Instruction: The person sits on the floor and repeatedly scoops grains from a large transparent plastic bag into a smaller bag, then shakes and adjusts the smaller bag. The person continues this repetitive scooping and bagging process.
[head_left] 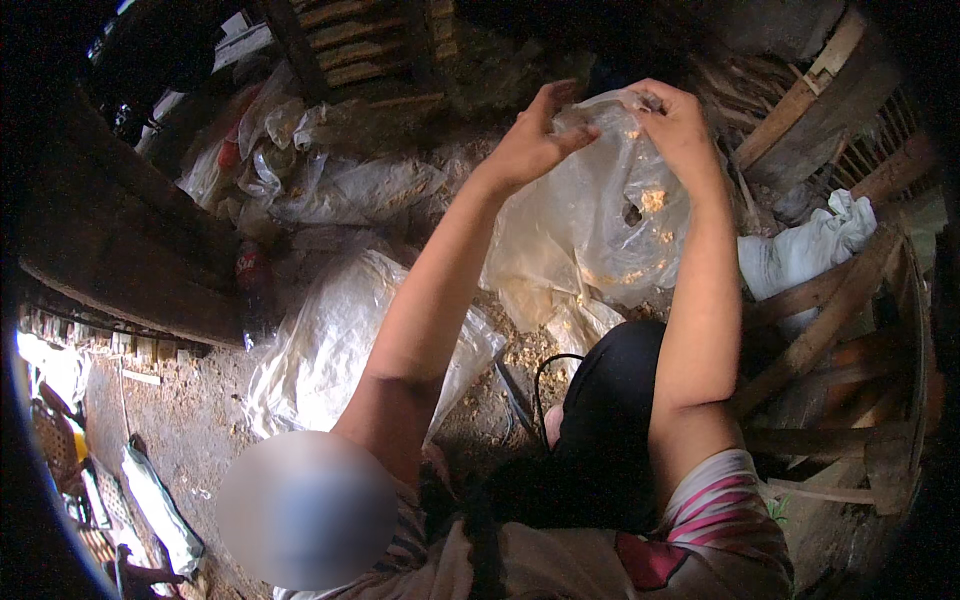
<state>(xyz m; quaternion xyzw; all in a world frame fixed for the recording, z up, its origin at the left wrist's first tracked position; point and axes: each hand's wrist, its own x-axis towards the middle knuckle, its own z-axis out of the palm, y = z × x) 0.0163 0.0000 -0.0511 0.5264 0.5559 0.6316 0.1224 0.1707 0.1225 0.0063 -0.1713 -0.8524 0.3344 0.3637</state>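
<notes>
A large clear plastic bag (620,200) hangs in front of me, with yellowish crumbs or flakes stuck to its inside. My right hand (678,130) pinches its upper rim between thumb and fingers. On the bag's left side, my left hand (540,145) has its thumb and fingers apart, close to the rim; whether it touches the film is hard to tell. Below the bag, similar yellowish bits (525,350) lie scattered on the ground near my bent knee (620,370). Another crumpled clear plastic sheet (340,320) lies to the left, partly behind my left forearm.
A plastic bottle with a red label (250,275) stands by a dark curved wooden panel (130,240) at left. More crumpled plastic (360,190) lies farther back. At right are a white sack (810,245) and a wooden frame (830,320). Slatted wood (350,40) stands at the far side.
</notes>
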